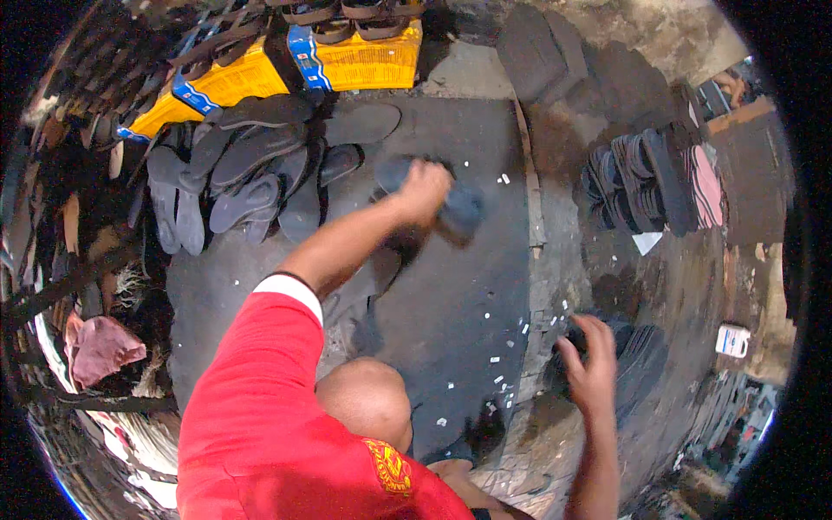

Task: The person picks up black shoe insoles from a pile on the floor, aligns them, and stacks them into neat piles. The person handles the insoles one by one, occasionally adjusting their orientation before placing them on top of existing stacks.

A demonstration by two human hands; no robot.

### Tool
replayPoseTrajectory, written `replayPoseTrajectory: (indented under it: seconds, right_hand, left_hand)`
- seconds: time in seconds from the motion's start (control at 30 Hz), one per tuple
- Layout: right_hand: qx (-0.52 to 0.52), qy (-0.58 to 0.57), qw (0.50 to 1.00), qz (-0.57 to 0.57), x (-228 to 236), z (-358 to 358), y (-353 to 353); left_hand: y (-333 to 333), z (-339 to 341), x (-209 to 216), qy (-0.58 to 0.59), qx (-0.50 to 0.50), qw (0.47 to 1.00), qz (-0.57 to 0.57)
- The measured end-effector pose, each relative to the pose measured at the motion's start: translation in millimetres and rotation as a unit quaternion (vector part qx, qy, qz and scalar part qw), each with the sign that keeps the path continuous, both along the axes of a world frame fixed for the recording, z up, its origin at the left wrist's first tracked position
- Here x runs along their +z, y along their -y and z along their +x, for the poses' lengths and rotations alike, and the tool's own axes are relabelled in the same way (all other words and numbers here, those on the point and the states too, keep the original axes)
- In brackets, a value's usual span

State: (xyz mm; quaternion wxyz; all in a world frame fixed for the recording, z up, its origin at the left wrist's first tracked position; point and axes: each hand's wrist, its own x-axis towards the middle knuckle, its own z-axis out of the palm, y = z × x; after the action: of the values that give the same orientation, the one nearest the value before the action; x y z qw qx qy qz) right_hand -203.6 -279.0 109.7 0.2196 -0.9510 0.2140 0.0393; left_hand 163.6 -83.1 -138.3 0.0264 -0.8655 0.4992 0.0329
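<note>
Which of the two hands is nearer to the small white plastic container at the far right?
Right. The right hand is to the container's left, apart from it; the left hand is much farther left and higher in view.

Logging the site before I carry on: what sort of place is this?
Probably a footwear workshop: heaped grey sole-shaped pieces, strapped sandals atop yellow boxes, and small white scraps scattered over the dark sheet.

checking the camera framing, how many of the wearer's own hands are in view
2: the left hand grips a blurred bluish item over the dark mat; the right hand is open near a dark pile at right.
</note>
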Motion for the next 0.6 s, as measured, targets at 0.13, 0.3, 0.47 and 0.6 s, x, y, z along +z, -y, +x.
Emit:
replayPoseTrajectory:
  seconds: [0.13,0.3,0.47,0.6]
  right_hand:
    - [-0.043,-0.019,0.998,0.040,-127.0,43.3,-69.6]
    - [-0.112,-0.031,0.990,0.079,-188.1,-5.4,-111.8]
    - [-0.076,-0.066,0.994,-0.036,-207.3,-22.1,-171.9]
    - [0.007,0.035,0.999,0.038,-219.9,13.2,-238.8]
  left_hand:
    - [-3.9,-146.6,6.3,-0.010,-0.309,0.931,-0.195]
    - [-96.0,-172.6,44.1,-0.088,0.012,0.962,-0.258]
    - [-224.7,-203.0,35.4,-0.296,0.460,0.829,-0.118]
    - [-218.5,-244.6,-1.1,-0.342,0.595,0.673,-0.277]
